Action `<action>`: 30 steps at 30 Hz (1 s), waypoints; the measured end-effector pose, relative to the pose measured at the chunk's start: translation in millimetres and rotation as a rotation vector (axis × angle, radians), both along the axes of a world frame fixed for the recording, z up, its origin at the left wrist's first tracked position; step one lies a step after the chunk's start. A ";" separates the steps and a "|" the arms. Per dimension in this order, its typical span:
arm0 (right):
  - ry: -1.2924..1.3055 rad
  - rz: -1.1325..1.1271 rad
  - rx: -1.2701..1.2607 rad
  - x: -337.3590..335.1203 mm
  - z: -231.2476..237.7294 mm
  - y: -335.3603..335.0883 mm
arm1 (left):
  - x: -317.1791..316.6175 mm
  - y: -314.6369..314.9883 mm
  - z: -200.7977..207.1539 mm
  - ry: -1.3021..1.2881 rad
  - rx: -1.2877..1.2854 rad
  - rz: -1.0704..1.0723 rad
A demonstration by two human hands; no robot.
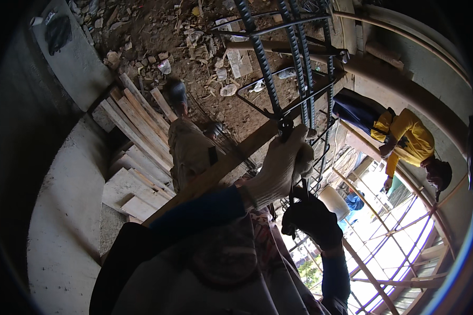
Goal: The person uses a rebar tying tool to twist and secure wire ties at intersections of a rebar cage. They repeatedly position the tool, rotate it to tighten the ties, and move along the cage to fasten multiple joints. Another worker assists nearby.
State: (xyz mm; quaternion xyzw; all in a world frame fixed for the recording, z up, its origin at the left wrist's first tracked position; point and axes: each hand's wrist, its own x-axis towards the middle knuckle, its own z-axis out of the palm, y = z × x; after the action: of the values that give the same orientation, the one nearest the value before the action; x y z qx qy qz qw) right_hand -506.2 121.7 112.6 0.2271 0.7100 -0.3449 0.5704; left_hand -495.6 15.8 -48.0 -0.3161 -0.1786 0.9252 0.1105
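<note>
My left hand (273, 167), in a white knit glove, is closed beside upright ribbed rebar (265, 68). A dark metal tool head (285, 126) shows at its fingertips, against a bar and a wooden beam. Just below and to the right is my right hand (314, 219), in a black glove with the fingers curled. Thin dark rods (304, 185) run between the two hands; what they belong to is unclear. Square wire stirrups (294, 23) ring the bars above.
The wooden beam (220, 170) crosses diagonally under my left arm. Planks (136, 123) lie at left beside a pale concrete surface (63, 210). Rubble litters the dirt ground (157, 31). At right, a person in yellow (412, 134) is near bamboo poles (373, 278) and a bright opening.
</note>
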 end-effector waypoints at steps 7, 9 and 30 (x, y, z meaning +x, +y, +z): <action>0.559 0.887 0.425 30.3 -16.7 -0.3 | -4.2 5.6 4.2 -0.180 -0.242 -0.061; 0.551 0.869 0.086 26.6 -32.1 17.1 | 3.7 0.4 3.8 -0.130 -0.250 -0.041; 0.644 0.417 -0.410 93.3 -46.6 186.6 | 57.2 94.2 3.0 0.263 -0.498 -0.267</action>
State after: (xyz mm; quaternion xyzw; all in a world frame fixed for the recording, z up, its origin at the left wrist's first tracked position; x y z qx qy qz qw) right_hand -412.9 308.4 66.0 -0.1583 0.7992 -0.4092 0.4108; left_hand -438.4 110.1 -45.0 -0.2318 0.1126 0.9507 0.1724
